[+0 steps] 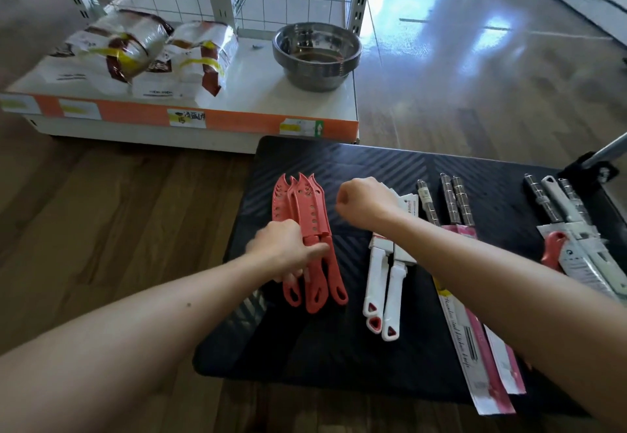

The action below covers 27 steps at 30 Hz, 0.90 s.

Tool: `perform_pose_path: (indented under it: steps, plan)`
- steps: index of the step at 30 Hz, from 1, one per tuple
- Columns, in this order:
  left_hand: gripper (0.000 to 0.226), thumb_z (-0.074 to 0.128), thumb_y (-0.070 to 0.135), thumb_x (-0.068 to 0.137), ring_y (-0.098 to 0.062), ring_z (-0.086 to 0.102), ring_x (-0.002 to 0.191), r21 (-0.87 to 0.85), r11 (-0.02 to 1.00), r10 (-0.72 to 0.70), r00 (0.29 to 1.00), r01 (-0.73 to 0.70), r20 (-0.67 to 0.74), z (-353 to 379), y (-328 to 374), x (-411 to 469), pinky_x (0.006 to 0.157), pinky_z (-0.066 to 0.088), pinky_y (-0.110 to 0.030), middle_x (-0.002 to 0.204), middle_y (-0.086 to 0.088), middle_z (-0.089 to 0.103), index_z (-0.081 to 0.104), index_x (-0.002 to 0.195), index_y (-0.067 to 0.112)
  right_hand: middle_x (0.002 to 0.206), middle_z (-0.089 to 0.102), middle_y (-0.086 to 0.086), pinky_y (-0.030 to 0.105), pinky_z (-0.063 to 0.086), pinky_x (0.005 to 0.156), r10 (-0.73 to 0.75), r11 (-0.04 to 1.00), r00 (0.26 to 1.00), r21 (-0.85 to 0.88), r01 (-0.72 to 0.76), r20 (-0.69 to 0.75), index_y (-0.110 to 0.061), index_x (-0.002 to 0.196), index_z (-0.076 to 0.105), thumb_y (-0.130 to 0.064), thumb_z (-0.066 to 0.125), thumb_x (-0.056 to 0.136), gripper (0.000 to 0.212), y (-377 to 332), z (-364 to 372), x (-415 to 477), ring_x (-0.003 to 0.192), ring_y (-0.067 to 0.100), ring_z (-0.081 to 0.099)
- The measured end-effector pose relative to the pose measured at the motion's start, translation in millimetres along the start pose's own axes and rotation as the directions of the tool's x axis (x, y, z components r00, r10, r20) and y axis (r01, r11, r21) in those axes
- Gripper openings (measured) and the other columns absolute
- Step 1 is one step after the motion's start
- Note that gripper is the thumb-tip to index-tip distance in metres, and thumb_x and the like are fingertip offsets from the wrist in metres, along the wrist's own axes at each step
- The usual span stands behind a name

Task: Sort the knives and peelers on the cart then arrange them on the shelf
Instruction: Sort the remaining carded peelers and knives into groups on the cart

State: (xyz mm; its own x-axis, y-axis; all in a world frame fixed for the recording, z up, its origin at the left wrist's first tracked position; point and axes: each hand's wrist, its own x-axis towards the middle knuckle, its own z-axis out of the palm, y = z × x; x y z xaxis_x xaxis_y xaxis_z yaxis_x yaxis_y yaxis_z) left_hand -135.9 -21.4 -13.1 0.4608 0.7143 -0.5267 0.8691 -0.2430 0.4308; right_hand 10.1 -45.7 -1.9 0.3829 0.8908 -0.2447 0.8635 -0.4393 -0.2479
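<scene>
Slippage threatens the red knives at the left of the cart: the left hand grips the loose stack, so one could slide out. The right hand hovers fisted, empty.

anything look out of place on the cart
One red-handled piece lies in the far-right pile of steel-handled knives on the cart, away from the red knives at the left; it looks missorted.

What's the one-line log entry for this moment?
stage: sorting on cart | left hand: grips red knives | right hand: curled over white-handled knives, grip unclear
</scene>
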Motion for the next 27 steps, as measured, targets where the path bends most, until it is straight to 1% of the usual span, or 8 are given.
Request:
perform_pose_path:
  steps: [3,5,7,12,16,20,23,27]
  plan:
    - [0.049,0.047,0.062,0.085,-0.025,0.066,0.092,0.284,0.959,0.067,0.981,-0.013,-0.181,-14.1,5.1,14.5,0.08,0.053,-0.036,0.093,-0.006,0.068,0.059,0.083,0.014,0.109,0.064,0.009,0.028,0.041,0.07,0.016,1.0,1.0,0.009,-0.016,-0.005,-0.014,0.101,0.068,-0.019,0.05,0.088,0.023,8.5,3.4,2.5,0.089,0.027,0.057]
    - [0.047,0.046,0.059,0.087,-0.029,0.061,0.102,0.323,0.945,0.14,0.951,-0.046,-0.275,-19.8,15.1,22.4,0.078,0.048,-0.036,0.106,-0.008,0.065,0.061,0.101,0.016,0.108,0.065,0.009,0.029,0.041,0.073,0.019,1.0,1.0,-0.003,-0.019,-0.016,-0.013,0.1,0.068,-0.022,0.051,0.088,0.023,15.8,4.8,0.9,0.097,0.029,0.06]
    - [0.041,0.047,0.053,0.089,-0.026,0.057,0.107,0.342,0.929,0.253,0.92,-0.143,-0.301,-19.0,29.4,27.8,0.078,0.046,-0.036,0.112,-0.005,0.063,0.059,0.109,0.02,0.107,0.066,0.01,0.029,0.041,0.071,0.038,0.999,0.999,-0.008,-0.038,-0.036,-0.013,0.099,0.068,-0.023,0.05,0.088,0.023,25.4,3.4,-2.7,0.099,0.031,0.061]
    - [0.042,0.046,0.047,0.09,-0.024,0.038,0.122,0.481,0.795,0.481,0.867,-0.369,-0.129,-2.0,61.0,40.1,0.094,0.041,-0.037,0.13,0.003,0.051,0.047,0.128,0.028,0.107,0.067,0.009,0.034,0.048,0.076,0.149,0.989,0.982,0.011,-0.149,-0.115,-0.013,0.102,0.068,-0.023,0.05,0.088,0.025,70.0,-4.0,-23.1,0.098,0.031,0.062]
    - [0.051,0.045,0.05,0.09,-0.022,0.028,0.131,0.533,0.668,0.63,0.776,-0.519,-0.034,20.7,95.2,42.1,0.099,0.036,-0.039,0.144,0.008,0.04,0.038,0.138,0.034,0.105,0.068,0.005,0.034,0.05,0.077,0.294,0.955,0.94,0.087,-0.283,-0.174,-0.016,0.098,0.068,-0.024,0.053,0.088,0.019,120.2,-7.3,-52.4,0.095,0.027,0.063]
    - [0.051,0.043,0.051,0.091,-0.022,0.025,0.134,0.562,0.535,0.737,0.673,-0.631,0.054,43.7,136.2,40.3,0.1,0.034,-0.039,0.145,0.007,0.039,0.038,0.138,0.032,0.109,0.066,0.004,0.035,0.05,0.081,0.417,0.908,0.878,0.085,-0.409,-0.233,-0.018,0.102,0.067,-0.021,0.051,0.089,0.02,171.4,-18.9,-78.8,0.1,0.025,0.061]
    - [0.048,0.042,0.048,0.093,-0.023,0.024,0.135,0.57,0.462,0.786,0.611,-0.68,0.093,56.6,159.0,42.2,0.101,0.034,-0.039,0.145,0.007,0.039,0.041,0.138,0.03,0.121,0.058,0.003,0.033,0.046,0.081,0.443,0.872,0.855,-0.091,-0.481,-0.27,-0.02,0.114,0.06,-0.011,0.05,0.089,0.029,208.6,-31.1,-105.5,0.112,0.028,0.054]
    - [0.047,0.041,0.048,0.093,-0.024,0.024,0.134,0.569,0.422,0.801,0.585,-0.706,0.131,68.8,175.2,46.7,0.101,0.034,-0.04,0.146,0.006,0.038,0.042,0.137,0.03,0.137,0.044,0.001,0.035,0.043,0.092,0.287,0.833,0.951,-0.46,-0.307,-0.116,-0.019,0.124,0.054,-0.019,0.04,0.096,0.032,234.3,-29.6,-129.7,0.128,0.027,0.04]
